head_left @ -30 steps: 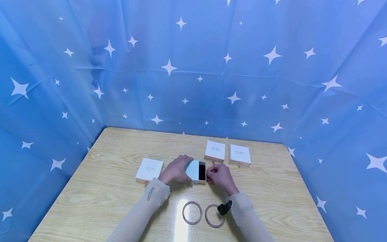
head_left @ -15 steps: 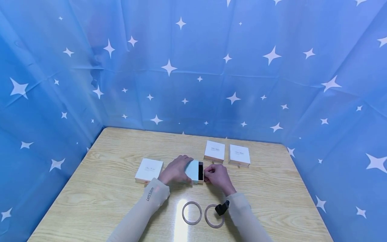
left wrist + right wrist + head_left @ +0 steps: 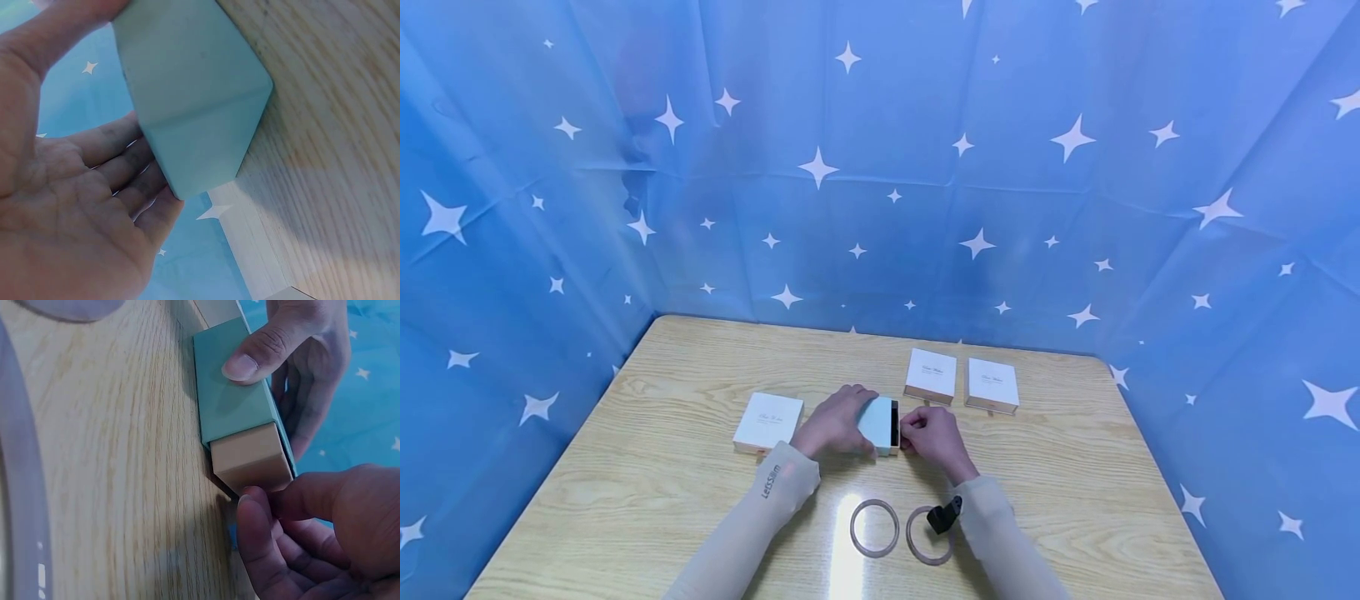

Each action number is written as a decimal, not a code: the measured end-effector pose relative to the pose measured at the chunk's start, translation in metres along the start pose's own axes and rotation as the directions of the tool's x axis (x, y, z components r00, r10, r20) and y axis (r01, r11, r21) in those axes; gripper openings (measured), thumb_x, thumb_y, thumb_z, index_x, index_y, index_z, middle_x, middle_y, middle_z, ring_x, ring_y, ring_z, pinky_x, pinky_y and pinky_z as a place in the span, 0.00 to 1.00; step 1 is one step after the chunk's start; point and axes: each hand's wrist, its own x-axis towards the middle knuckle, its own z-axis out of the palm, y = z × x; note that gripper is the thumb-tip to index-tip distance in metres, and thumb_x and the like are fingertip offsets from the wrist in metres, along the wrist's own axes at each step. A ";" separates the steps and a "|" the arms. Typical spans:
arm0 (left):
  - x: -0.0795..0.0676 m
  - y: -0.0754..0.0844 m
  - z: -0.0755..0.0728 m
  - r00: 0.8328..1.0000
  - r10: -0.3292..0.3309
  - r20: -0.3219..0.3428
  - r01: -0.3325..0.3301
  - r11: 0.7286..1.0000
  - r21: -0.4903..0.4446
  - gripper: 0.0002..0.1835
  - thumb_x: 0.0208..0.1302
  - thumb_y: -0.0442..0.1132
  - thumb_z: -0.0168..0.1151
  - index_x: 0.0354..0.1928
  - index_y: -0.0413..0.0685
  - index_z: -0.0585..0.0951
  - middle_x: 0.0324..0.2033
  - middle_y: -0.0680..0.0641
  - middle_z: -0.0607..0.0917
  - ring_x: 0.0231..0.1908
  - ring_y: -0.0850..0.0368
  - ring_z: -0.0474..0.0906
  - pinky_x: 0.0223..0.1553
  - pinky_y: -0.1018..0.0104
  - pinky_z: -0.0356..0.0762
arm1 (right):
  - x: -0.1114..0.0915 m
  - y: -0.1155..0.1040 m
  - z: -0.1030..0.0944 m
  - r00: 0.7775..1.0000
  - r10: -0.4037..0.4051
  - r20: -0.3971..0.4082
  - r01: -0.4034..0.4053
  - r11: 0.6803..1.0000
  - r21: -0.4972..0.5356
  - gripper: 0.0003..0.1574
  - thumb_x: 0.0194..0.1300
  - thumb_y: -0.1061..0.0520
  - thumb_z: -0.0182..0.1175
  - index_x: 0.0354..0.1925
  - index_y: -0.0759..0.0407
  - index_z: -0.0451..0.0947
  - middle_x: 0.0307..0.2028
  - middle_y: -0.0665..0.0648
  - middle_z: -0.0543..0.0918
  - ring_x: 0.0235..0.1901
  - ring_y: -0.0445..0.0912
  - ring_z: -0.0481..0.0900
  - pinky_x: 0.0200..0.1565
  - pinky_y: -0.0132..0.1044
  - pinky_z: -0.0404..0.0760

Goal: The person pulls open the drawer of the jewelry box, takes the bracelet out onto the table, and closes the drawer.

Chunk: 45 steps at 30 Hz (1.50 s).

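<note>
A mint-green drawer box (image 3: 876, 423) lies on the table in the head view, its beige inner drawer (image 3: 250, 456) sticking out a little on the right. My left hand (image 3: 835, 423) grips the green sleeve from the left, thumb on the near side and fingers on the far side. At the drawer's front, thumb and forefinger of my right hand (image 3: 937, 435) come together in a pinch; what lies between their tips is hidden. Two pale purple rings, a left ring (image 3: 874, 528) and a right ring (image 3: 917, 550), lie nearer me. The right one is partly covered by the wrist camera.
One white box (image 3: 768, 422) stands left of my left hand. Farther back on the right are two more, a white box (image 3: 931, 373) and its neighbouring white box (image 3: 992, 383). A star-patterned blue curtain (image 3: 880, 217) hangs behind the wooden table (image 3: 647, 467).
The drawer has slid leftward into the green sleeve, so its dark opening is narrower. My right hand has moved left with it, while my left hand keeps its grip in place.
</note>
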 end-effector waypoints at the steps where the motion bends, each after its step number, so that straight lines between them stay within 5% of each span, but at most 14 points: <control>1: 0.000 0.000 0.000 1.000 0.000 0.000 0.000 1.000 0.000 0.56 0.35 0.48 0.88 0.71 0.44 0.72 0.60 0.44 0.80 0.54 0.49 0.75 0.55 0.52 0.78 | 0.000 0.000 0.001 1.000 -0.006 0.001 0.006 1.000 0.001 0.07 0.66 0.65 0.62 0.33 0.62 0.86 0.24 0.55 0.86 0.22 0.42 0.83 0.28 0.32 0.85; 45: 0.001 -0.002 0.003 1.000 -0.013 0.007 0.013 1.000 -0.007 0.57 0.36 0.49 0.88 0.72 0.46 0.71 0.64 0.44 0.78 0.59 0.48 0.74 0.59 0.50 0.77 | -0.001 -0.009 0.012 0.999 -0.034 0.035 0.034 0.999 -0.011 0.06 0.68 0.63 0.62 0.36 0.63 0.85 0.29 0.56 0.88 0.24 0.42 0.85 0.29 0.33 0.86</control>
